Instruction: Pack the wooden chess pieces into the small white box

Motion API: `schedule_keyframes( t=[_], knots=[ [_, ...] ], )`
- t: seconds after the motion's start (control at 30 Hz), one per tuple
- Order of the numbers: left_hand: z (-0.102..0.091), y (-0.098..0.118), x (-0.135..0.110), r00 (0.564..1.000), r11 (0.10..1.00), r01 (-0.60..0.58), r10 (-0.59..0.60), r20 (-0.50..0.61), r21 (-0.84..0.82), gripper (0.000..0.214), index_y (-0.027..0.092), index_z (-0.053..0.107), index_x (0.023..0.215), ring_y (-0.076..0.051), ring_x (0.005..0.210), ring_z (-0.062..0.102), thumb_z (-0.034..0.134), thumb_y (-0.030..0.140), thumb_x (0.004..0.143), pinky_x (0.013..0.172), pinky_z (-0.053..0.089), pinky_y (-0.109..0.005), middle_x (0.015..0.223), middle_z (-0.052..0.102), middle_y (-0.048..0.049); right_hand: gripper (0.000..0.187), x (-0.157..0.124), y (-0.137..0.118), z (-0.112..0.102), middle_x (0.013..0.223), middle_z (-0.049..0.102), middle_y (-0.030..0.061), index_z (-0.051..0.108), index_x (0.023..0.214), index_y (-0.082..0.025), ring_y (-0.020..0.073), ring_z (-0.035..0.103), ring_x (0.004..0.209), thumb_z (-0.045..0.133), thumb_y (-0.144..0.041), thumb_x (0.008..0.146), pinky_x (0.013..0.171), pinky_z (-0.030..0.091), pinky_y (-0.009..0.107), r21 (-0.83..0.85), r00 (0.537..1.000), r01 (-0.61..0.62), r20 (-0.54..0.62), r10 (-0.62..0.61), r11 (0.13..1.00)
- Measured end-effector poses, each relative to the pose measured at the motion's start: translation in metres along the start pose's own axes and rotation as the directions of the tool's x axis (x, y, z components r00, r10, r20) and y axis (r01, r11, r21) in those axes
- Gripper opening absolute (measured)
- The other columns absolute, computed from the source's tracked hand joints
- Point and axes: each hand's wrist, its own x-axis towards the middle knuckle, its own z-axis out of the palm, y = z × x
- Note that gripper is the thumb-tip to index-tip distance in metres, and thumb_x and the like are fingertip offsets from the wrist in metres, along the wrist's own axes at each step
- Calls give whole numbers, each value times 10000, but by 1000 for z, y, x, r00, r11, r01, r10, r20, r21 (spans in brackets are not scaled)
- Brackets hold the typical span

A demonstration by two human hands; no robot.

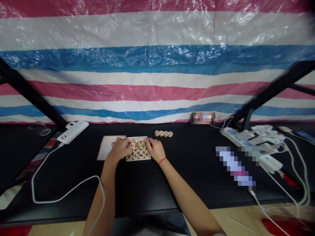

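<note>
Head view: nearest, two bare forearms reach forward over the black table; the left hand lies with its fingers curled over the left side of a small white box; the right hand is at the box's right side, fingertips resting on the round wooden chess pieces packed in rows inside; whether either hand pinches a piece I cannot tell; the box sits mid-table, with a flat lid just to its left, partly under the left hand; beyond, four loose pieces lie in a row, apart from the box; a white power bank lies farther left; a striped tarp hangs behind.
</note>
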Motion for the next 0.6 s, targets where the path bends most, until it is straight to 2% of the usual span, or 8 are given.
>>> schedule_keyframes(
  t=[0.17, 0.3, 0.37, 0.43, 0.6],
  knots=[
    [-7, 1, 1, 999, 999, -2, 4, 39, -52, 213, 277, 706, 895, -299, 1041, 563, 520, 371, 845, 955, 372, -501, 901, 712, -41, 316, 0, 1, -3, 819, 707, 50, 676, 969, -206, 185, 636, 728, 387, -334, 970, 707, 428, 282, 72, 1000, 2, 0, -2, 997],
    [-4, 0, 3, 990, 956, -108, 78, -119, -274, 282, 243, 680, 981, -234, 974, 595, 500, 427, 866, 913, 439, -381, 963, 709, -38, 289, -2, -8, -11, 913, 690, 78, 659, 1020, -197, 219, 623, 865, 506, -414, 907, 801, 451, 332, 137, 988, 89, -137, -70, 987],
    [3, 4, 4, 984, 876, -149, 86, -155, -459, 335, 230, 653, 1038, -205, 947, 619, 488, 472, 875, 847, 481, -321, 993, 704, -40, 334, -3, -14, -16, 1022, 686, 87, 639, 1075, -206, 238, 613, 952, 596, -451, 852, 840, 450, 355, 158, 975, 175, -165, -149, 972],
    [11, 12, 4, 990, 771, -139, 90, -110, -622, 367, 213, 645, 1034, -196, 945, 643, 512, 507, 859, 804, 504, -288, 1015, 704, -45, 335, -5, -19, -18, 1052, 688, 82, 626, 1105, -215, 230, 618, 956, 608, -439, 856, 837, 455, 355, 190, 966, 225, -168, -194, 956],
    [24, 32, 4, 999, 574, -51, 44, -31, -817, 380, 178, 624, 992, -215, 953, 671, 588, 509, 809, 822, 533, -307, 973, 716, -65, 214, -7, -18, -17, 991, 703, 69, 649, 1050, -232, 219, 624, 916, 531, -350, 916, 843, 467, 370, 224, 973, 176, -187, -135, 958]
  ],
)
